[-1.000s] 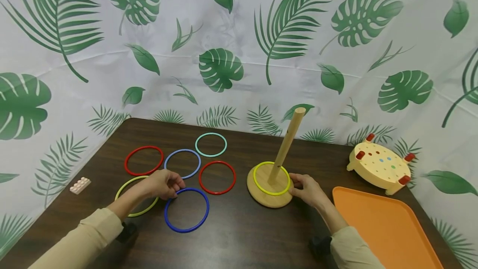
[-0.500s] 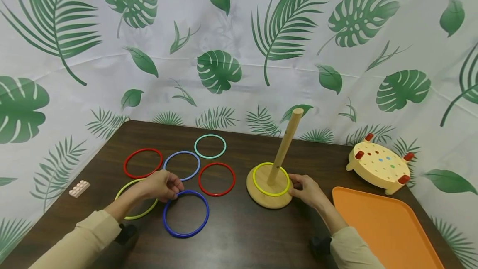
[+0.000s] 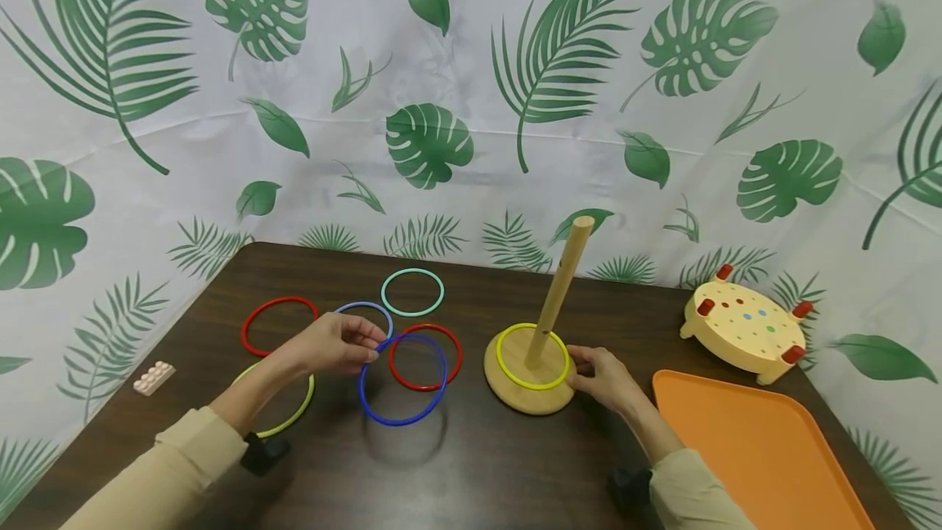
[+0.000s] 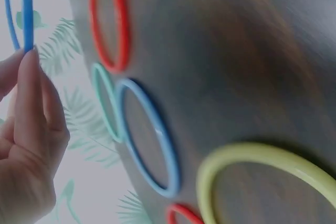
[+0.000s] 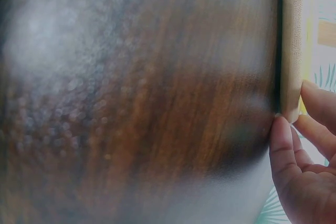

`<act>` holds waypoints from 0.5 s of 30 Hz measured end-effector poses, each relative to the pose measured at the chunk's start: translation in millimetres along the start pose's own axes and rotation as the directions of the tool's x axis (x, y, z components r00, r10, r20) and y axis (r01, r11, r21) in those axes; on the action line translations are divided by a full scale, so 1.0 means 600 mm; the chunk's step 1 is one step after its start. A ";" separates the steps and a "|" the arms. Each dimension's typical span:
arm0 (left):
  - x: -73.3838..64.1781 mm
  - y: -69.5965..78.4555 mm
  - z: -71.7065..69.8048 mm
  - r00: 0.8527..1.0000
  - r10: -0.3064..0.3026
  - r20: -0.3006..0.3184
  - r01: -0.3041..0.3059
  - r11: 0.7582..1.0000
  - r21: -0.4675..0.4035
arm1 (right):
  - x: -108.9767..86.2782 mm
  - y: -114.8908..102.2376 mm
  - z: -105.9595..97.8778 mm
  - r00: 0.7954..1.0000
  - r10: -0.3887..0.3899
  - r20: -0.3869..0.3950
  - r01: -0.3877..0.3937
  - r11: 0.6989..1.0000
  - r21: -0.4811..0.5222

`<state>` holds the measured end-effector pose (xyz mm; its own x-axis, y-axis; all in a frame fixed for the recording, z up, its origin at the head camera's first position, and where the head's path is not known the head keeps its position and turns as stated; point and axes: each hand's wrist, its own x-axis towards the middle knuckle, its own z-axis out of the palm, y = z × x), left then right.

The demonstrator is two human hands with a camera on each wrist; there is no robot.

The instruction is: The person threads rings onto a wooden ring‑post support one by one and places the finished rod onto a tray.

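Note:
Between thumb and fingertips my left hand [image 3: 338, 343] pinches a dark blue ring [image 3: 397, 422] at its upper left. The ring hangs tilted above the table, its shadow below, and overlaps a red ring [image 3: 459, 358] in the head view. In the left wrist view the held blue ring [image 4: 28, 19] rises edge-on from the fingertips. My right hand [image 3: 607, 379] grips the right edge of a round wooden peg stand [image 3: 540, 404], thumb and fingers at the rim of its base [image 5: 292, 51]. A yellow ring [image 3: 533, 386] lies on that base around the upright peg.
Left of the stand lie a mint ring [image 3: 413, 271], a light blue ring [image 3: 390, 321], another red ring [image 3: 280, 299] and a yellow-green ring [image 3: 298, 414]. A pale pink block [image 3: 154, 379] sits far left. At right are an orange tray [image 3: 758, 440] and a cream pegboard [image 3: 743, 319] with red-tipped legs.
My left hand has lifted the dark blue ring off the table and moved it right and upward. My right hand stays at the peg stand's base.

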<state>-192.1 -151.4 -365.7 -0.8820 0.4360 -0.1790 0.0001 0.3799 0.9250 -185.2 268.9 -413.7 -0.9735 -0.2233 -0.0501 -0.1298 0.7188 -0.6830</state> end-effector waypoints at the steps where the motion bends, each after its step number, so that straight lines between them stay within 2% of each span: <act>1: 0.002 0.006 0.002 1.000 0.003 -0.011 -0.004 1.000 -0.021 | 0.000 0.000 0.000 1.000 0.001 0.000 -0.001 1.000 0.003; 9: 0.021 0.063 0.022 0.994 0.053 -0.100 -0.068 0.987 -0.147 | 0.001 0.003 0.000 1.000 0.000 0.002 0.000 1.000 0.005; 15: 0.036 0.116 0.043 0.986 0.090 -0.137 -0.124 0.958 -0.258 | 0.000 0.000 0.000 1.000 -0.003 0.003 0.003 1.000 0.005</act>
<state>-199.0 -94.3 -313.8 -0.9346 0.3525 -0.0470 -0.0126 0.0993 0.9950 -185.3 268.9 -413.7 -0.9725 -0.2272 -0.0504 -0.1314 0.7149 -0.6868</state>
